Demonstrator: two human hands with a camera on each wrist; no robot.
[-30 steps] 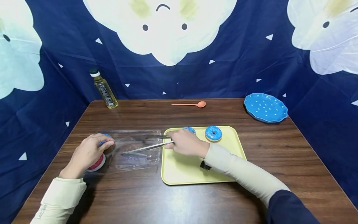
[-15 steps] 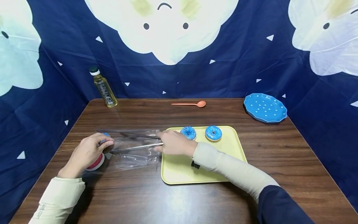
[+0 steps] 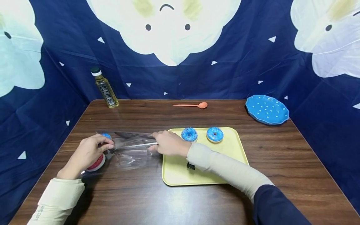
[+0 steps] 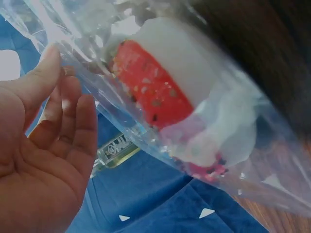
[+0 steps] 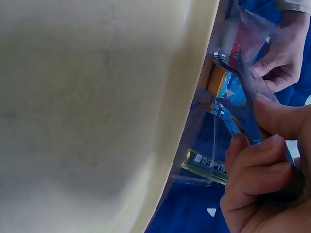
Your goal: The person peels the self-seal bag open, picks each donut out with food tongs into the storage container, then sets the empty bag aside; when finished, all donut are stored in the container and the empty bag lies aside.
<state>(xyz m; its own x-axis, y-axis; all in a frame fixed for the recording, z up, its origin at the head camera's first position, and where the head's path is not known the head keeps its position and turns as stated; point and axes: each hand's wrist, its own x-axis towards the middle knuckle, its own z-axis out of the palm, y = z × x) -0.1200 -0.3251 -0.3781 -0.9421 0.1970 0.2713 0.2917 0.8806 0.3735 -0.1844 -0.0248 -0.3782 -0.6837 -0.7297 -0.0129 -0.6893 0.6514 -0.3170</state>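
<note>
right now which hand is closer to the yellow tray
Right. The right hand holds the tongs over the left edge of the yellow tray; the left hand is farther off, left of the tray, at the clear bag.

Bag (image 3: 132, 159) glossy plastic; tongs (image 3: 138, 146) smooth metal.
</note>
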